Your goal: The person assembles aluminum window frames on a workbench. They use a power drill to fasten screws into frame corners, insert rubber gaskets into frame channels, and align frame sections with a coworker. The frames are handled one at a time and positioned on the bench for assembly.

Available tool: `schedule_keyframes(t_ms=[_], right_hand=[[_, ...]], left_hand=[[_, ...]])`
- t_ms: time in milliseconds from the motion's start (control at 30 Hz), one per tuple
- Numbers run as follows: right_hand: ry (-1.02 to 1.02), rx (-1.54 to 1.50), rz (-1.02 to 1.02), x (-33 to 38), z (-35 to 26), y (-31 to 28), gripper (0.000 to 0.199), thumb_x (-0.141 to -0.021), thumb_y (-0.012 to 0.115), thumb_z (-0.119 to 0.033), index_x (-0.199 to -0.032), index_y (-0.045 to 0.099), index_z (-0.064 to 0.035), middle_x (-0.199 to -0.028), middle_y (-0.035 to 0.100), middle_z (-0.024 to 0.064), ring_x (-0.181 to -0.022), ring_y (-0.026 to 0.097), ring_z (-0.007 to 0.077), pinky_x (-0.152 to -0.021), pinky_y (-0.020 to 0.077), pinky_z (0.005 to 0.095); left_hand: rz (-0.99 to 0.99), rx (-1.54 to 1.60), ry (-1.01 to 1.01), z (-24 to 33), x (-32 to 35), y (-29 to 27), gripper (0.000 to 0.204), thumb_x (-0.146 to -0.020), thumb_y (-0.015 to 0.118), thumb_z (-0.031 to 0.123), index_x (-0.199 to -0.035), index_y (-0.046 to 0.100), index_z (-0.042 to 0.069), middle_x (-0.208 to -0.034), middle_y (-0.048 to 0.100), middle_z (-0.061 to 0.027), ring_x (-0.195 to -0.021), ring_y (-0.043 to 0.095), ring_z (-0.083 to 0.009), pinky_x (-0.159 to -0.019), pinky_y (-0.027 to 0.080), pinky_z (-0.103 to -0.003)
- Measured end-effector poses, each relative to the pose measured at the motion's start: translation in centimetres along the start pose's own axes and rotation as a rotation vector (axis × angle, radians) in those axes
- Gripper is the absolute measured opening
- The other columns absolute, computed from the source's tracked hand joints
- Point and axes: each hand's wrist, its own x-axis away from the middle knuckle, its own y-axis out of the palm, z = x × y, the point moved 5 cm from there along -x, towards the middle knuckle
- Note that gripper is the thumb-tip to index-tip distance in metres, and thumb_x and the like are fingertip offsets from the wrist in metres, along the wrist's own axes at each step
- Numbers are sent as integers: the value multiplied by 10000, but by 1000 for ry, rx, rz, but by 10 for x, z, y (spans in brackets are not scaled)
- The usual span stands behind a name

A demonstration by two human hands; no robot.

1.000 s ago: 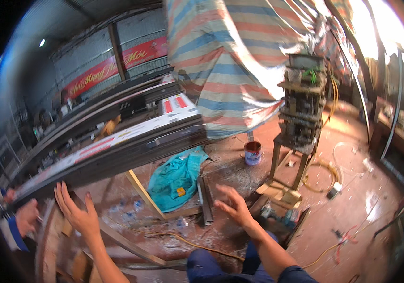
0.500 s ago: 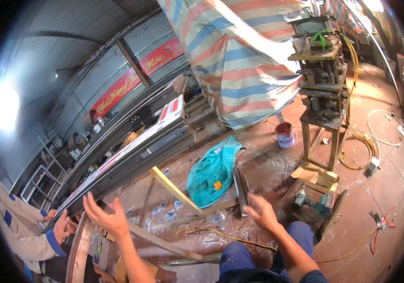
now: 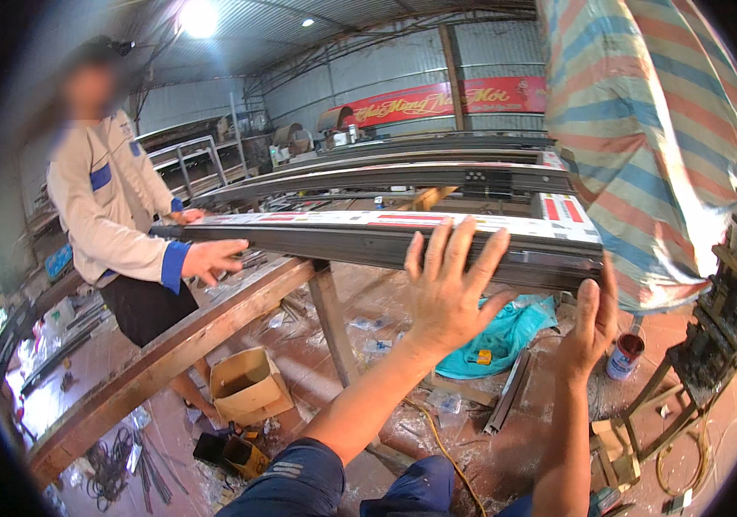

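Note:
A long dark metal frame (image 3: 334,239), topped with a white and red protective film (image 3: 472,224), lies across a wooden trestle. My left hand (image 3: 454,289) is open, fingers spread against the frame's near side close to its right end. My right hand (image 3: 590,323) is upright at the frame's right end corner, fingers stretched and apparently touching it; neither hand wraps round the frame. At the left, a co-worker (image 3: 114,198) in a beige jacket with blue cuffs has one hand (image 3: 187,215) at the frame's far end and the other just in front of it.
The wooden trestle (image 3: 170,353) slants across the left side. Below are a cardboard box (image 3: 252,388), a teal cloth (image 3: 506,332), a metal profile (image 3: 509,392) and a yellow hose. To the right stand a paint can (image 3: 625,355), a dark stand (image 3: 717,332) and a striped sheet (image 3: 644,129).
My view has swung left and up toward the frame and the co-worker. Both my hands, earlier raised apart in the air, are now at the frame's right end.

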Motion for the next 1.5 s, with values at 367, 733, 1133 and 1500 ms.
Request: schedule_keyframes(t_ms=[367,733,1133,1500], right_hand=[[22,-51,106,5,6,4,525,-1094,592,-111,-1590,499,35,-1427,651,153,-1202,622,181,-1074,484,333],[-64,70,140,-1,16,-4,488,-1107,544,-169,-1561,553,10,-1400,619,76,-1088,596,100,-892,478,258],[1,26,158,-1,14,-2,488,-1100,550,-181,-1555,567,-5,-1326,631,45,-1000,559,71,-850,466,249],[60,-20,163,0,12,-7,493,-1062,566,-79,-1530,551,74,-1451,635,167,-1277,613,221,-1142,449,365]], left_hand=[[16,109,41,-3,3,0,827,-802,794,641,-1562,578,396,-1615,474,-194,-1466,440,-420,-1179,272,-639],[46,159,31,-3,10,4,845,-816,803,609,-1591,543,397,-1655,436,-200,-1482,432,-411,-1106,321,-547],[26,189,38,-4,12,0,827,-850,827,510,-1603,540,321,-1662,428,-214,-1514,418,-420,-1090,348,-530],[135,7,-13,-87,38,-53,296,-823,895,239,-1064,774,116,-1069,677,-81,-1028,640,-307,-922,501,-469]])
